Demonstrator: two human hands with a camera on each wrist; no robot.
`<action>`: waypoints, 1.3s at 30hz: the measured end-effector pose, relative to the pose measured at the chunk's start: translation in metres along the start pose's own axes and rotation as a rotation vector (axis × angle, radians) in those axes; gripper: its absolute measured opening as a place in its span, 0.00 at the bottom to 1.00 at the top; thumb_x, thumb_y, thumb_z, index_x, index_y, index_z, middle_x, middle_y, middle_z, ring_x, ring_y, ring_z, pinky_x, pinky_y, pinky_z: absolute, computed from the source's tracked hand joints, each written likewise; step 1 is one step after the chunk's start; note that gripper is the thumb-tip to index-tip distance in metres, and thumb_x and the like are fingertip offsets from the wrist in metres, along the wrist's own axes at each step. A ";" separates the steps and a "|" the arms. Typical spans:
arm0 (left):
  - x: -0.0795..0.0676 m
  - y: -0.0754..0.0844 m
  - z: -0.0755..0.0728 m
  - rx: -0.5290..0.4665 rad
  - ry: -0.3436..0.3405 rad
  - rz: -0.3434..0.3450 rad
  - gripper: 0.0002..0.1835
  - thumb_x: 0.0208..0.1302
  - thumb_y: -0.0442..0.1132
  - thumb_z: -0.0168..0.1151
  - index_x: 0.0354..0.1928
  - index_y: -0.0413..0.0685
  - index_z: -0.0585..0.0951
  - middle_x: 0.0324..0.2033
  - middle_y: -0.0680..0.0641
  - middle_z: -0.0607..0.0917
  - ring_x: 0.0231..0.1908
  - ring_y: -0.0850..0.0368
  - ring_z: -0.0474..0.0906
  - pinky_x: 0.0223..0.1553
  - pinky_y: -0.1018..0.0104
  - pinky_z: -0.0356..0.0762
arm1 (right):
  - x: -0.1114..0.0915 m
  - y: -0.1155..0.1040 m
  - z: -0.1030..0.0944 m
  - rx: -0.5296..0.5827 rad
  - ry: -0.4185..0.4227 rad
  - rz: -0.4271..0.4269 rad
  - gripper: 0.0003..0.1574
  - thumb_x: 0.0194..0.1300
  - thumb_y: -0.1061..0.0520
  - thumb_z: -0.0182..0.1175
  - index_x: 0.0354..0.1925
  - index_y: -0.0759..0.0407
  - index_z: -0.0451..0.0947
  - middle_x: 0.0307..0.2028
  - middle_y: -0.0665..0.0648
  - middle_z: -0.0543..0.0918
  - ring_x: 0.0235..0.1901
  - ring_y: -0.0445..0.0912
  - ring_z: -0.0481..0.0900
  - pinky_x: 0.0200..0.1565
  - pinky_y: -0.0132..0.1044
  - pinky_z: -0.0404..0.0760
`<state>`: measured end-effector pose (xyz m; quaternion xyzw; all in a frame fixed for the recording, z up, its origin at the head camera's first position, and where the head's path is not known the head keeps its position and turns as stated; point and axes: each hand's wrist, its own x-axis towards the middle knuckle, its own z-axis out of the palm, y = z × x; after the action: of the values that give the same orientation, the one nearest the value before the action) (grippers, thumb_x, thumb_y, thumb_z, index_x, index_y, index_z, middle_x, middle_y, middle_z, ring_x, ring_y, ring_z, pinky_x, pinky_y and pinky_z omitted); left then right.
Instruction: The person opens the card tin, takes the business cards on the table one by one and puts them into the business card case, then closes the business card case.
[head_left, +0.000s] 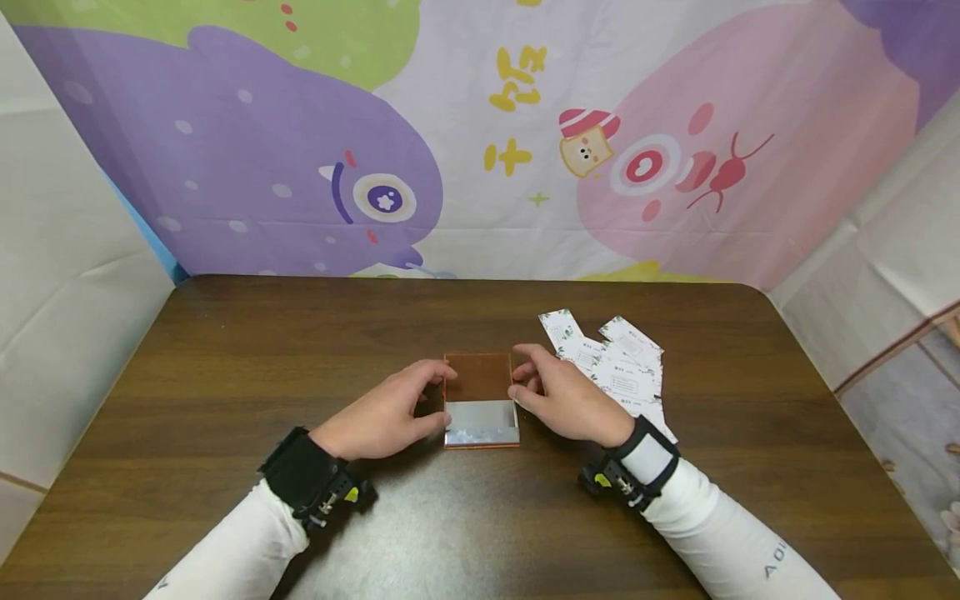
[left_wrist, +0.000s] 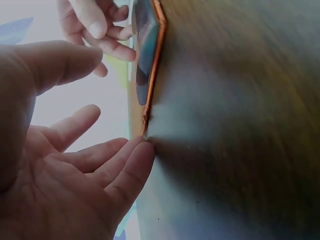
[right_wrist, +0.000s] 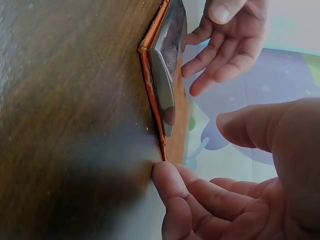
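A small flat card case, brown with orange edges and a silver metal plate over its near half, lies on the table between both hands. My left hand is at its left side, thumb apart from the loosely bent fingers, whose tips meet the far left edge. At the right side is my right hand, its fingertips by the far right edge. In the right wrist view, fingers touch the orange rim from outside. The plate bulges above the base, and neither thumb presses on it.
Several white printed cards lie spread and overlapping to the right, partly behind the right hand and wrist. The brown wooden table ends at the back against a cartoon-printed cloth. Black camera straps circle both wrists.
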<state>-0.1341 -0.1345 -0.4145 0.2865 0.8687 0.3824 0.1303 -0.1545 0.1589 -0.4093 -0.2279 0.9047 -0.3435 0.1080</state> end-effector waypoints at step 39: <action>0.003 -0.003 0.005 0.291 -0.060 0.012 0.45 0.70 0.56 0.72 0.79 0.38 0.67 0.81 0.39 0.60 0.79 0.36 0.54 0.73 0.30 0.57 | -0.028 0.059 -0.096 -0.219 0.196 0.114 0.25 0.75 0.55 0.66 0.63 0.69 0.79 0.51 0.65 0.86 0.46 0.55 0.84 0.46 0.50 0.82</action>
<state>-0.1353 -0.1319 -0.4199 0.3188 0.9091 0.2443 0.1109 -0.1835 0.2661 -0.3765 -0.1519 0.9544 -0.2566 0.0128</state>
